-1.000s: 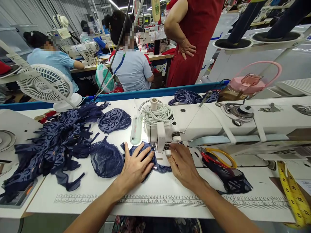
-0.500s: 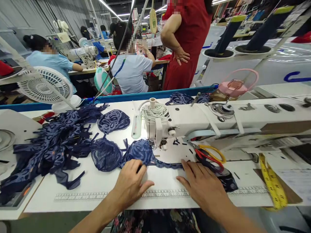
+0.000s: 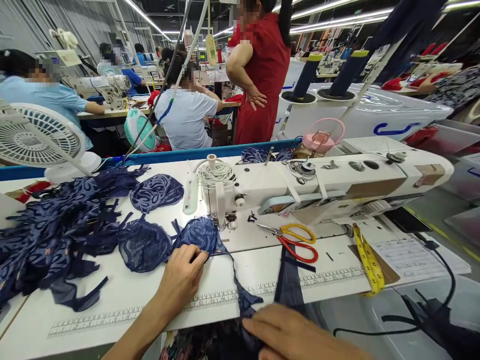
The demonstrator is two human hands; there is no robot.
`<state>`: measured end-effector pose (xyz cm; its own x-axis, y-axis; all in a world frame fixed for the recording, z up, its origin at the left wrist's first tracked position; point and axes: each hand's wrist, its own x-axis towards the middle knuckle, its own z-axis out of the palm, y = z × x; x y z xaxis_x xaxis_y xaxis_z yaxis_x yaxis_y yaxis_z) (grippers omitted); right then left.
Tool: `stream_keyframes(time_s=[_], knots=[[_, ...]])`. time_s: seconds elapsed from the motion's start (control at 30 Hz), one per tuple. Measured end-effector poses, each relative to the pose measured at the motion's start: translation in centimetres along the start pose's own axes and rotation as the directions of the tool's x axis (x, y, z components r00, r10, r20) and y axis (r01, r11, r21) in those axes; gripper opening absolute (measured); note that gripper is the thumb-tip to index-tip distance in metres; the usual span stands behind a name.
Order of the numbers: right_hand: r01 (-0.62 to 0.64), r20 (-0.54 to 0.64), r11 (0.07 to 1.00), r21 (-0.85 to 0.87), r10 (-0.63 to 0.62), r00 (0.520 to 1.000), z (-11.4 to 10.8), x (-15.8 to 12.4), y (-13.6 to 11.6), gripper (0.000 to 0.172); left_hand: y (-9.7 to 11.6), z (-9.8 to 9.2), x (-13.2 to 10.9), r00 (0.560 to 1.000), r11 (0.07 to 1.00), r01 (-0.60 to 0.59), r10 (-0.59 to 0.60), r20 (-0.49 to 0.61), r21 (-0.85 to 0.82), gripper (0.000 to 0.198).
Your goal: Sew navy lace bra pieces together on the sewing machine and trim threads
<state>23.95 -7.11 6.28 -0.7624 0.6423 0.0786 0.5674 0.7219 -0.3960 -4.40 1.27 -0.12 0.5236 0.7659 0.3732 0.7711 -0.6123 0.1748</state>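
My left hand (image 3: 182,276) rests on the white table (image 3: 240,270) with its fingers curled on the edge of a navy lace cup (image 3: 198,234) that lies under the needle of the white sewing machine (image 3: 300,185). A thin navy lace strap (image 3: 240,290) runs from that cup down over the table's front edge. My right hand (image 3: 296,335) is below the edge, closed on dark navy fabric (image 3: 290,285) that hangs off the table. A second navy cup (image 3: 144,245) lies just left of my left hand.
A heap of navy lace pieces (image 3: 56,230) covers the table's left. Red and yellow scissors (image 3: 296,240) and a yellow tape measure (image 3: 365,260) lie right of the needle. A white fan (image 3: 33,137) stands at the back left. Other workers sit at machines behind; a person in red (image 3: 262,75) stands.
My right hand has drawn back from the needle and off the table's front edge, pulling the dark fabric with it. My left hand slid toward me. The view swung right.
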Motion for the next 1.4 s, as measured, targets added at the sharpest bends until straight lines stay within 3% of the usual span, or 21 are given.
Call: stream_keyframes(time_s=[0.07,0.1,0.17,0.23,0.3,0.57,0.7,0.77,0.83,0.93,1.0,1.1,1.23,1.4], knots=[[-0.046,-0.198,0.997,-0.066,0.032,0.98,-1.0,-0.1,2.6,0.033,-0.2,0.3,-0.1,1.0,1.0,-0.005,0.004,-0.031,-0.018,0.024],[-0.119,-0.335,0.979,-0.167,0.058,0.941,-1.1,-0.4,4.4,0.04,-0.3,0.4,-0.1,0.999,1.0,-0.006,0.005,-0.042,-0.025,0.023],[-0.357,-0.455,0.88,-0.315,0.19,0.87,-1.1,-1.5,8.2,0.041,-0.4,0.7,-0.2,0.999,0.999,-0.007,0.005,-0.051,-0.031,0.023],[-0.5,-0.454,0.77,-0.397,0.308,0.836,-0.9,-2.5,11.2,0.038,-0.4,0.8,-0.3,0.999,1.0,-0.011,0.009,-0.054,-0.029,0.023],[-0.547,-0.416,0.713,-0.438,0.379,0.827,-0.8,-3.0,12.6,0.036,-0.4,0.8,-0.4,0.998,1.0,-0.013,0.011,-0.061,-0.025,0.022],[-0.647,-0.339,0.675,-0.354,0.553,0.761,0.0,-1.9,9.3,0.039,0.0,0.4,-0.3,0.997,1.0,-0.01,0.01,-0.08,-0.004,0.022],[-0.751,-0.387,0.571,-0.332,0.644,0.66,-1.3,-3.6,11.4,0.036,0.0,0.5,-0.3,0.996,1.0,-0.006,0.006,-0.093,0.0,0.022],[-0.767,-0.424,0.522,-0.373,0.639,0.641,-1.9,-4.4,12.7,0.035,0.0,0.5,-0.4,0.994,1.0,-0.013,0.012,-0.104,0.0,0.023],[-0.725,-0.488,0.549,-0.416,0.537,0.688,-1.9,-4.4,13.4,0.033,0.0,0.5,-0.3,0.992,1.0,-0.027,0.029,-0.124,0.014,0.025],[-0.479,-0.522,0.76,-0.44,0.218,0.825,-0.7,-2.1,12.6,0.032,0.1,0.3,0.1,0.975,0.995,-0.087,0.095,-0.202,0.046,0.029],[-0.228,-0.453,0.886,-0.405,0.022,0.891,0.6,0.8,11.1,0.042,0.2,0.2,0.7,0.963,0.991,-0.122,0.132,-0.234,0.054,0.035],[0.045,-0.274,0.951,-0.306,-0.133,0.952,2.2,5.7,9.0,0.06,0.0,0.2,1.7,0.977,0.994,-0.091,0.101,-0.186,0.064,0.039],[0.201,-0.158,0.962,-0.186,-0.231,0.96,2.4,10.0,8.7,0.052,-0.6,0.4,2.7,0.997,0.998,-0.035,0.038,-0.063,0.045,0.025],[0.264,-0.156,0.959,-0.102,-0.278,0.948,2.1,10.5,10.0,0.048,-1.6,0.0,3.4,0.987,0.989,-0.084,0.067,-0.144,-0.119,0.037]])
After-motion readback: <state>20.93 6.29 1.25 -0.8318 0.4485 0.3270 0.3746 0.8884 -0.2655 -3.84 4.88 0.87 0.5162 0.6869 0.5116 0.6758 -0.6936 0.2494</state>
